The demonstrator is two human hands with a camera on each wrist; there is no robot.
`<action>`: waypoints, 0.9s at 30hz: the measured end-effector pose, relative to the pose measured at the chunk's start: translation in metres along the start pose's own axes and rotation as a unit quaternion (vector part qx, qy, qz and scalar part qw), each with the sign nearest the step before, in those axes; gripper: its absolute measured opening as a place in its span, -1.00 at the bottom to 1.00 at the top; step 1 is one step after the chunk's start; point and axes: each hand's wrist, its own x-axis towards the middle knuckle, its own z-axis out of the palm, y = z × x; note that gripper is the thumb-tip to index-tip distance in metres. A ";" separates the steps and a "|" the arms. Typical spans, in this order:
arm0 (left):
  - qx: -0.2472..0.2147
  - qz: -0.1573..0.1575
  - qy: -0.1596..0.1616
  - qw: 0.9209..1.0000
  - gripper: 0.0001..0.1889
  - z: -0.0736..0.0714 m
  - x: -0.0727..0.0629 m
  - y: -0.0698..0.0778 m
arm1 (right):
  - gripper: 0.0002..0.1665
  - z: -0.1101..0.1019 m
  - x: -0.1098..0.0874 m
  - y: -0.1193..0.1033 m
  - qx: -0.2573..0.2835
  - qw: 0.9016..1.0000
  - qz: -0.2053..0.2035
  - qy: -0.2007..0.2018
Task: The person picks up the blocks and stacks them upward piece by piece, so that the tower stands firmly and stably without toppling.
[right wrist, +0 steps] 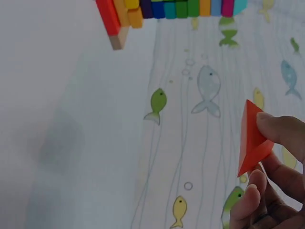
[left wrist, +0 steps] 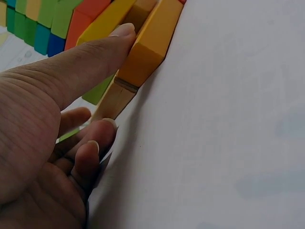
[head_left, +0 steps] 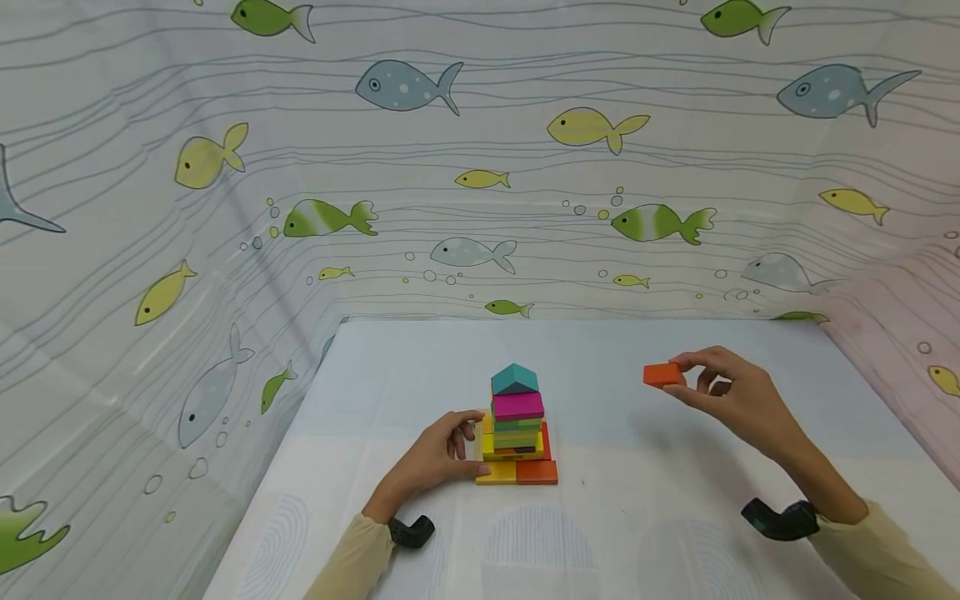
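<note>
In the head view a tower of coloured wooden blocks (head_left: 518,427) stands on the table, with a teal triangular block (head_left: 515,379) on top and a magenta block (head_left: 518,406) below it. My left hand (head_left: 438,454) rests at the tower's left side, thumb on the yellow base block (head_left: 497,473) and index finger by the back corner. Seen from the left wrist, the thumb (left wrist: 90,62) lies straight across the blocks while other fingers bend loosely beside a plain wood block (left wrist: 113,98). Up and to the right, my right hand (head_left: 731,396) pinches an orange-red triangular block (right wrist: 252,138) between thumb and fingers.
A white table (head_left: 600,517) carries the tower, its base including a red-orange block (head_left: 537,472) at the front right. Behind and at both sides hangs a cloth printed with fish (head_left: 480,142). Each wrist wears a dark camera strap (head_left: 780,521).
</note>
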 end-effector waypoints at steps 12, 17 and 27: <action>0.009 -0.017 -0.020 1.000 -0.19 0.001 0.006 -0.033 | -0.62 0.030 0.018 -0.045 0.040 0.996 -0.079 -0.026; 0.011 -0.016 -0.019 1.000 -0.20 0.001 0.007 -0.034 | -0.62 0.042 0.022 -0.060 0.053 0.993 -0.096 -0.038; 0.018 -0.019 -0.022 0.999 -0.16 0.001 0.006 -0.033 | -0.56 0.059 0.025 -0.093 0.085 0.986 -0.129 -0.070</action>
